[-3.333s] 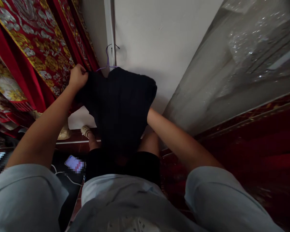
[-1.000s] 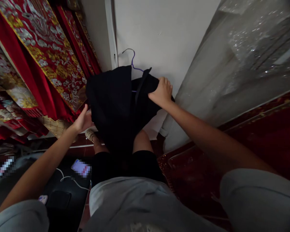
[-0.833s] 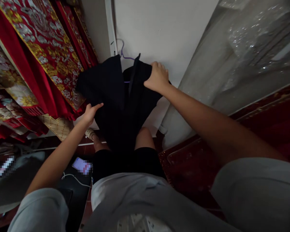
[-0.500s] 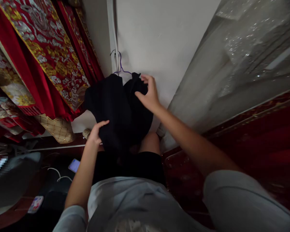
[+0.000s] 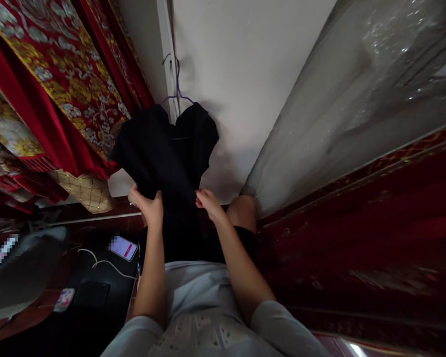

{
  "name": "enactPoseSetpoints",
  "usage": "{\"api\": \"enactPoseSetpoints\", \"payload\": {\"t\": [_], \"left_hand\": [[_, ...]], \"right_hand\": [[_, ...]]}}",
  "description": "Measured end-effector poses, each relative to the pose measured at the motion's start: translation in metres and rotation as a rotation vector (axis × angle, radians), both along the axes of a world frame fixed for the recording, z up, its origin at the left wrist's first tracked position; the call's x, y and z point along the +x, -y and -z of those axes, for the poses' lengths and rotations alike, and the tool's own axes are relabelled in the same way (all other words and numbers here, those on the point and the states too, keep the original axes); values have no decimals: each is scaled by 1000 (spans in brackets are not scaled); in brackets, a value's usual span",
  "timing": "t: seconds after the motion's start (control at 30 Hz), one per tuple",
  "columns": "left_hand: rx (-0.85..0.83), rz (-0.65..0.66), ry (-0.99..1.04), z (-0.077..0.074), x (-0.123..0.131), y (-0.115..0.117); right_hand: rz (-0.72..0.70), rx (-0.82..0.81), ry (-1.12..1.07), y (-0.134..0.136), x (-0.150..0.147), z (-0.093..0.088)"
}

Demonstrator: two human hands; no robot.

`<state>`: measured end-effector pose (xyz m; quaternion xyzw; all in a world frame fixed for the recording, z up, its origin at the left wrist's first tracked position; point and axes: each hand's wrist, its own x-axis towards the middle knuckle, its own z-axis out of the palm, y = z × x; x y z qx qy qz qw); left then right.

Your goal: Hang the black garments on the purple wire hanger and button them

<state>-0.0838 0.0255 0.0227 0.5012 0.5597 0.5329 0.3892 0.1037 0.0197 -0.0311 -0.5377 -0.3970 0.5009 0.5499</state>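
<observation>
A black short-sleeved top [image 5: 159, 148] hangs from a thin purple hanger [image 5: 178, 82], hooked by a white upright post. Its neckline faces up, and the lower part drapes down towards my lap. At the top's left side edge, my left hand [image 5: 149, 206] grips the cloth, thumb on the front and the other fingers partly hidden at the edge. My right hand [image 5: 209, 202] pinches the opposite front edge between curled fingers and thumb. Dark cloth against dark shorts makes the lower hem hard to make out.
Red embroidered garments [image 5: 85, 84] hang at the left, close to the top's sleeve. Below them are a lit phone [image 5: 124, 248] and a white cable [image 5: 106, 263] on a black seat [image 5: 107, 312]. Clear plastic covering [image 5: 308, 139] and dark red fabric [image 5: 357, 248] lie to the right.
My right hand has come down from the top's shoulder area to its front edge. My left hand has shifted slightly right and down. The top now hangs more spread, with its neckline showing.
</observation>
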Motion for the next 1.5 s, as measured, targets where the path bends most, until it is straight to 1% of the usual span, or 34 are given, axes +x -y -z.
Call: {"api": "enactPoseSetpoints", "payload": {"t": [0.03,0.07,0.1,0.13,0.17,0.23,0.27,0.3,0.37,0.43,0.5,0.57,0.67,0.8,0.9,1.03,1.13,1.23,1.4,1.5], "left_hand": [[128,-159,-96,5,10,5],[253,-275,-184,10,22,10],[346,-301,-243,15,35,14],[389,-219,-244,19,46,19],[406,-94,-197,22,56,22],[406,130,-44,25,71,27],[397,192,24,26,75,28],[389,209,72,27,78,29],[389,148,103,27,81,32],[404,81,93,27,83,35],[432,49,99,28,85,37],[453,28,153,29,88,39],[435,31,257,30,90,42],[392,111,319,25,84,44],[380,143,353,21,79,46],[364,90,429,18,81,51],[363,85,474,17,85,53],[384,95,459,17,88,51],[437,135,347,17,90,47],[460,177,293,16,90,48]], "right_hand": [[-1,9,-14,1,3,-6],[-5,25,-22,1,6,-13],[-17,43,-26,2,6,-19],[-37,59,-27,3,6,-25],[-57,73,-27,5,4,-31],[-74,96,-30,12,0,-39],[-70,112,-38,15,-2,-42],[-70,133,-46,18,-4,-44],[-107,184,-58,24,-4,-49],[-197,237,-69,27,-1,-52],[-272,284,-88,28,3,-54],[-291,318,-87,26,6,-52],[-222,373,23,20,9,-42],[-148,446,131,18,10,-32],[-90,513,203,21,8,-35],[-2,581,276,25,2,-44],[-41,572,215,27,0,-45],[-57,554,187,28,3,-41],[12,537,182,30,11,-40],[14,550,166,33,14,-42]]}}
